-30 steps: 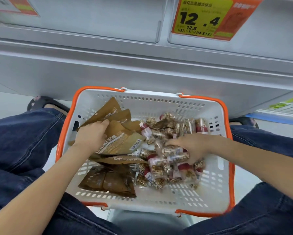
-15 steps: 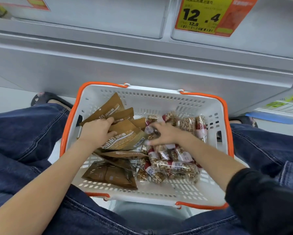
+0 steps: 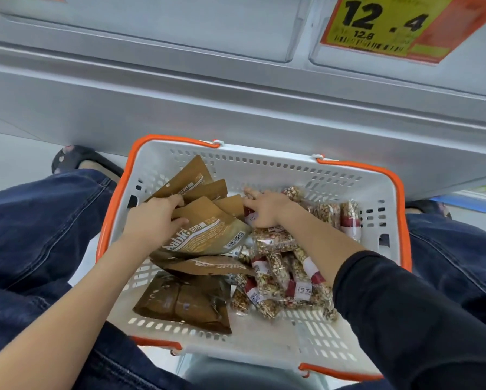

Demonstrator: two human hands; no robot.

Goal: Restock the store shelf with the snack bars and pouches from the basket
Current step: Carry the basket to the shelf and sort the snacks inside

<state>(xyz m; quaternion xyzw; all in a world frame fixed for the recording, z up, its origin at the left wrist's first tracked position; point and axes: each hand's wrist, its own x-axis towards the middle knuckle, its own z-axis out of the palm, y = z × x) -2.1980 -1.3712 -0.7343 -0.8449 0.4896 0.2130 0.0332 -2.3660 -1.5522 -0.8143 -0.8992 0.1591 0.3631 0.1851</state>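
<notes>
Inside a white perforated plastic basket with orange rim (image 3: 388, 175) (on the lap), the left hand (image 3: 152, 218) pinches a tan foil pouch (image 3: 205, 235); the right hand (image 3: 264, 208), fingers curled, grips clear-wrapped nut bars (image 3: 278, 277).

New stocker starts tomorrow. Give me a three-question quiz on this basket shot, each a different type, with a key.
1. True or false: the left hand is on the brown pouches.
2. Multiple choice: where do the snack bars lie in the basket? A) on the person's left side B) on the person's right side C) outside it, on the floor
3. Fill in: the big number on the price tag above reads ____.

Key: 1 true; 2 B; 3 12.4. The right hand reaches among the bars at the basket's far end.
</notes>
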